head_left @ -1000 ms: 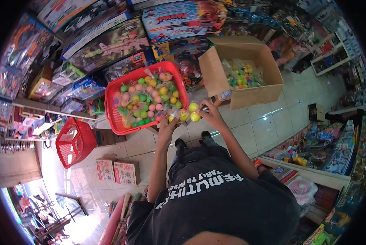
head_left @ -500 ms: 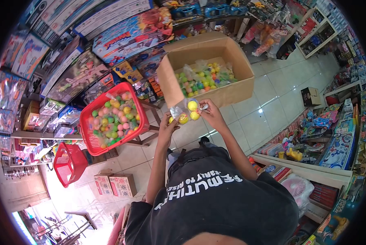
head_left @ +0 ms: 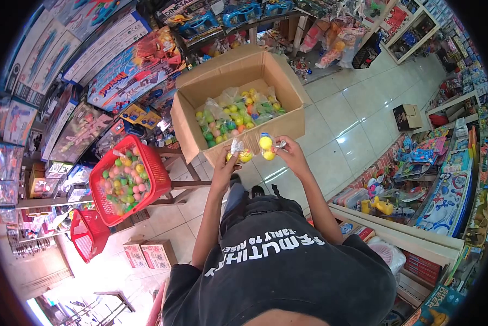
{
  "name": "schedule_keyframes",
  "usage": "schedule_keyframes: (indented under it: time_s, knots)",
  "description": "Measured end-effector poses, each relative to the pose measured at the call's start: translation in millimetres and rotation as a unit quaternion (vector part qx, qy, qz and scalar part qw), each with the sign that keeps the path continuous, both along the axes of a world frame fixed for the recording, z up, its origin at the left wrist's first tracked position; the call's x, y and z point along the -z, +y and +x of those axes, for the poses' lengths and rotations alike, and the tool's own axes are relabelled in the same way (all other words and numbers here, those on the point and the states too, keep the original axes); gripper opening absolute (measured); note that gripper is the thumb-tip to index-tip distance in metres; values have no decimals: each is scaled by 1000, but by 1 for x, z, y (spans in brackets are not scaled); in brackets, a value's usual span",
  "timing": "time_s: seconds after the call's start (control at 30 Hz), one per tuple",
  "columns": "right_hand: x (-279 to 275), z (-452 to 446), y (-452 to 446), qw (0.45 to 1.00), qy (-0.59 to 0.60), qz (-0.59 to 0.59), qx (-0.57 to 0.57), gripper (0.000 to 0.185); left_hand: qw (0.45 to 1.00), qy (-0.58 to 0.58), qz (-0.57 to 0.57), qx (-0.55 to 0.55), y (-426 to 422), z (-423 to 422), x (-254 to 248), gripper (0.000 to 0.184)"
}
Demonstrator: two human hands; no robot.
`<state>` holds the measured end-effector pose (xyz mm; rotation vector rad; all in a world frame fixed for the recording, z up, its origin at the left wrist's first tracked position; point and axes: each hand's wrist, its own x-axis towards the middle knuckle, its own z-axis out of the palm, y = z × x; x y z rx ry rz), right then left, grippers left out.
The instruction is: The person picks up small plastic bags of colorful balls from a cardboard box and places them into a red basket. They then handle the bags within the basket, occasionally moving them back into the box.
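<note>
Bright yellow balls gleam through crinkled clear plastic, the left bag [head_left: 244, 156] pinched in the left hand's [head_left: 222, 167] fingers, the right bag [head_left: 266, 143] in the right hand's [head_left: 293, 155]. Both sit at 6 o'clock from an open box [head_left: 279, 122].

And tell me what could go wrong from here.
The right hand seems to pinch its clear bag by the gathered end, so it may slip and fall to the tiled floor. The left hand holds yellow balls close by, so the two might knock together. The red basket, apparently on a wooden stand, could spill if bumped.
</note>
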<state>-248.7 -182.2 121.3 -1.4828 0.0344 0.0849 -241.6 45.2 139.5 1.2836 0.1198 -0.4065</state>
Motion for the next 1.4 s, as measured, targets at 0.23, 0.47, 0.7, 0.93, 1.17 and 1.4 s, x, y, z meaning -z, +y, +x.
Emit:
schedule_keyframes:
  time_s: [0.23,0.47,0.7,0.93,1.17,1.4]
  knots:
    - [-19,45,-22,995,61,65,47,12,1000,-3,-19,-15,-22,41,0,21]
    - [-11,147,-46,995,-44,-84,11,15,997,-6,-17,-79,-56,117,-2,25]
    - [38,252,-47,906,-50,-414,-66,19,991,41,-57,-112,-67,177,36,36]
    - [80,304,-25,794,1,-601,-94,23,984,54,-97,-140,-65,206,60,51]
    - [108,318,-15,776,109,-599,-164,27,973,95,-121,-173,-58,209,71,61]
    - [124,325,-34,764,95,-593,-236,32,974,113,-88,-178,-64,221,68,51]
